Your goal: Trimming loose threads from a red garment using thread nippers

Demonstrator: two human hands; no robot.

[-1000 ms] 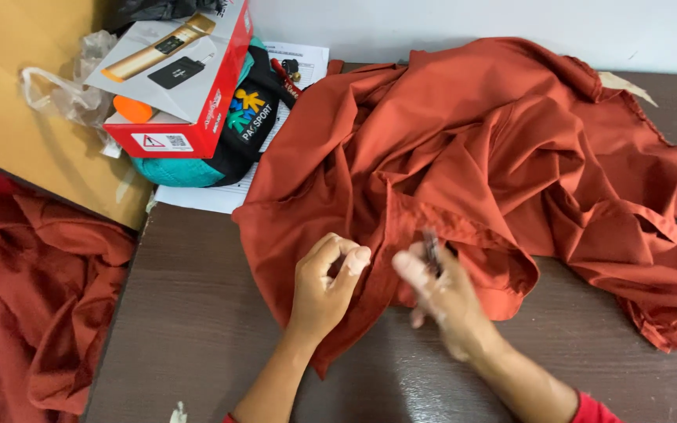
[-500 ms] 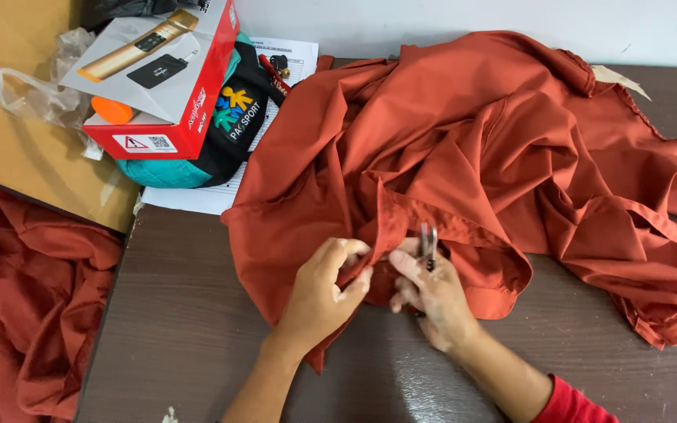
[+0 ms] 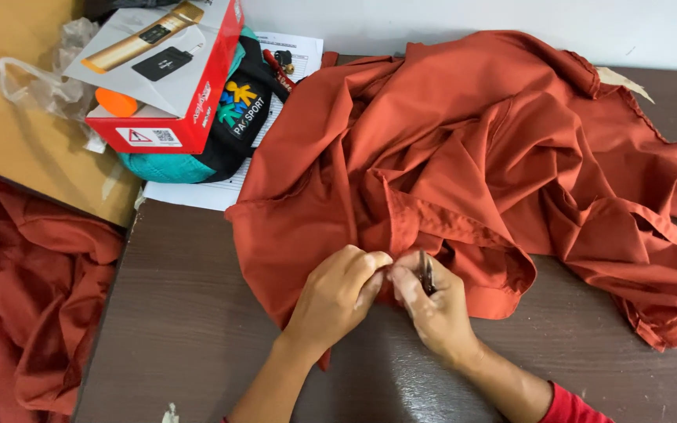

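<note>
A rust-orange garment (image 3: 479,157) lies crumpled across the dark wooden table (image 3: 174,329). My left hand (image 3: 337,296) pinches the cloth's near edge between thumb and fingers. Right beside it, my right hand (image 3: 432,305) holds a small dark metal snipping tool (image 3: 426,274), its tip at the fabric edge where the two hands meet. The tool's blades are mostly hidden by my fingers.
At the back left a red and white box (image 3: 174,70) rests on a teal and black pouch (image 3: 229,125) and some papers (image 3: 197,192). A crumpled plastic bag (image 3: 48,70) lies on a tan board (image 3: 33,149). More orange cloth (image 3: 25,305) hangs at the left.
My right hand has moved left with the tool until it meets my left hand at the cloth's edge. The view has shifted slightly.
</note>
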